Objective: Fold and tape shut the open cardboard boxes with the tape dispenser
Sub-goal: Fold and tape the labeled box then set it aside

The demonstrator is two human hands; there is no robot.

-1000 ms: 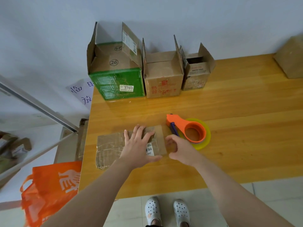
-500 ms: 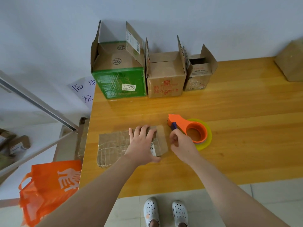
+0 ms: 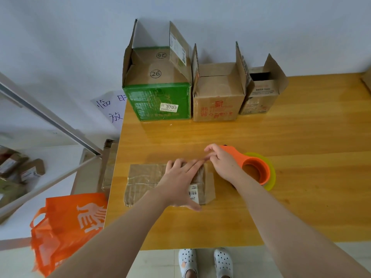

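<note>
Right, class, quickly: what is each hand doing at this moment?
Left hand: open, pressing flat on the box.
Right hand: fingers curled at the tape dispenser; grip cannot be told.

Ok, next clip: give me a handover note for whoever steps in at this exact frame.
Left hand: flat, pressing down on the flat box at the near left of the table.
Right hand: fingers pinching at the front end of the orange tape dispenser, just right of that box.
Back edge, by the wall: green box, brown box, small box, all with flaps up.
Done: flat box is folded closed; clear tape shows on it, but I can't tell whether the seam is finished.
To do: tape that box, then fold and tape the three at the back.
</note>
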